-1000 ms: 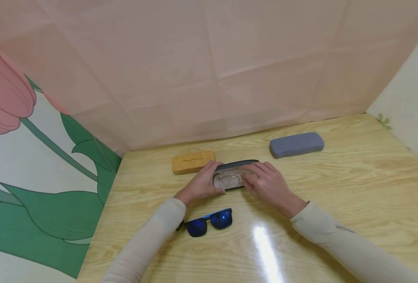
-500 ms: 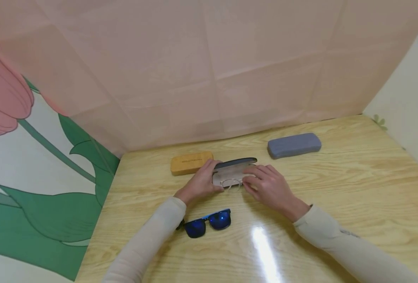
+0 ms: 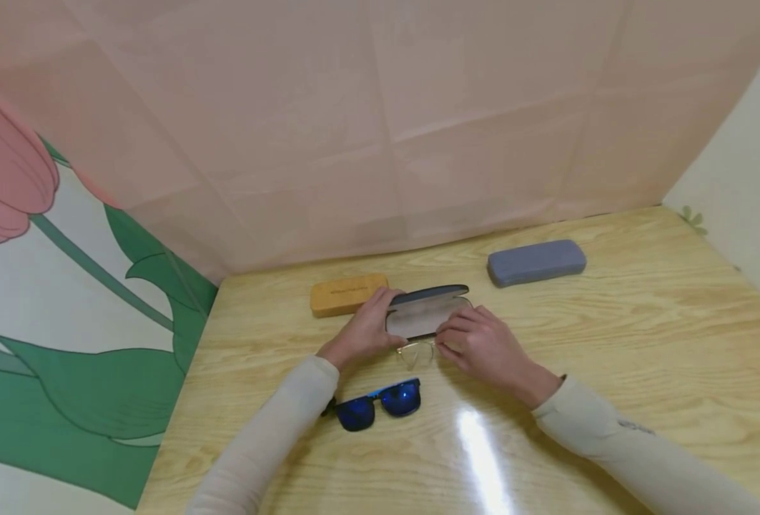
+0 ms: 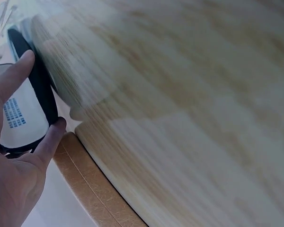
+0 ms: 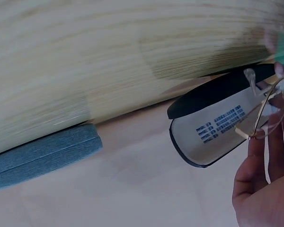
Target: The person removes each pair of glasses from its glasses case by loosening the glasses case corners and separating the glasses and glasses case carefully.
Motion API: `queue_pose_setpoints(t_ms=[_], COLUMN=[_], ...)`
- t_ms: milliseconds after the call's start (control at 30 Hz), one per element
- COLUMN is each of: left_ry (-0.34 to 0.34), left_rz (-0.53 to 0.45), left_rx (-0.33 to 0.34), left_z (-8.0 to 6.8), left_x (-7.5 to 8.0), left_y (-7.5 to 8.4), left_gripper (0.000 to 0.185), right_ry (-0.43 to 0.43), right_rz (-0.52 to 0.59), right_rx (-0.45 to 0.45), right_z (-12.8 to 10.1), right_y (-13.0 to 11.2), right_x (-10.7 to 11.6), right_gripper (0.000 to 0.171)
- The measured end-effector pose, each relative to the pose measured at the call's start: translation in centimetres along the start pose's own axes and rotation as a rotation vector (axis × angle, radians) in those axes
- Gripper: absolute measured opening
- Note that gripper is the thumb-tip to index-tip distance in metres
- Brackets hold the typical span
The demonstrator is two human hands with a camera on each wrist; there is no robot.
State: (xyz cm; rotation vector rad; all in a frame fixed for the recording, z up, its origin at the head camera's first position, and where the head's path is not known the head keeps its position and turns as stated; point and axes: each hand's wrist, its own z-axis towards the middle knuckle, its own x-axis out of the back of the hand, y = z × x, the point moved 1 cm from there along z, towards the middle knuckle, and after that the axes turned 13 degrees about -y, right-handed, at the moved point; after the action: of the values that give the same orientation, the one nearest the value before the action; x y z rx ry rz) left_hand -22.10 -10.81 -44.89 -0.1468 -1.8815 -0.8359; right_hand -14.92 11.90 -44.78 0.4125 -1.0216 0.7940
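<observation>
Black case [image 3: 426, 312] open and empty, gold-rimmed glasses [image 3: 416, 351] just outside

A light wood-grain surface [image 3: 643, 343] fills the lower part of the head view, with a bright streak of glare [image 3: 479, 450] on its near side. Behind it hangs a creased pink backdrop [image 3: 380, 121]. To the left stands a white panel painted with a pink tulip and green leaves [image 3: 64, 357]; a white wall [image 3: 740, 179] stands on the right.
</observation>
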Motion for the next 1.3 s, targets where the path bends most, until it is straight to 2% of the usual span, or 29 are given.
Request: queue_pose_setpoints(t_ms=[300, 533, 933, 1300], left_ry=[-0.007, 0.007, -0.003, 0.007], left_rz=[-0.033, -0.025, -0.031, -0.036], left_rx=[0.006, -0.002, -0.019, -0.022], left_z=[0.0, 0.1, 0.1, 0.2], left_x=[0.0, -0.1, 0.0, 0.0], left_y=[0.0, -0.2, -0.1, -0.4], left_gripper=[0.092, 0.093, 0.093, 0.093], right_ry=[-0.115, -0.157, -0.158, -0.226], right_rz=[0.012, 0.015, 0.020, 0.021], right_rx=[0.018, 0.025, -0.110, -0.129], right_z=[-0.2, -0.4, 0.2, 0.3], right_y=[-0.7, -1.1, -1.2, -1.4], right_x=[0.1, 0.6, 0.2, -0.1], right_gripper=[0.008, 0.008, 0.007, 0.006])
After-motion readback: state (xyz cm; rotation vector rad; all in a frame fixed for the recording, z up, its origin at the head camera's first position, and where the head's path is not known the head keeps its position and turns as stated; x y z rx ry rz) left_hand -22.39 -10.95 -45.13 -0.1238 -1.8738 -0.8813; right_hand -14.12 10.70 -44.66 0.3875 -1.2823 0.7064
